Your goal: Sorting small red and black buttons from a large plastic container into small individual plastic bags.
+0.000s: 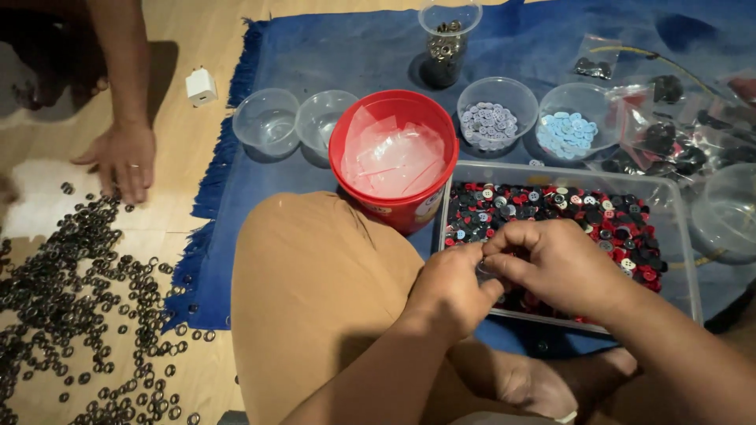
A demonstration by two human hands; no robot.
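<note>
The left hand and the right hand meet over the near edge of a clear tray full of red, black and white buttons. Their fingertips are pinched together on something small, which I cannot identify. A red bucket with plastic bags stands just beside the tray.

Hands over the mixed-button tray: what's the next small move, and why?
Probably carry the pinched piece to a bowl. Both hands, left hand and right hand, meet at the fingertips over the clear tray of red, black and white buttons; what they pinch is too small to tell. The light-blue button bowl sits just beyond.
</note>
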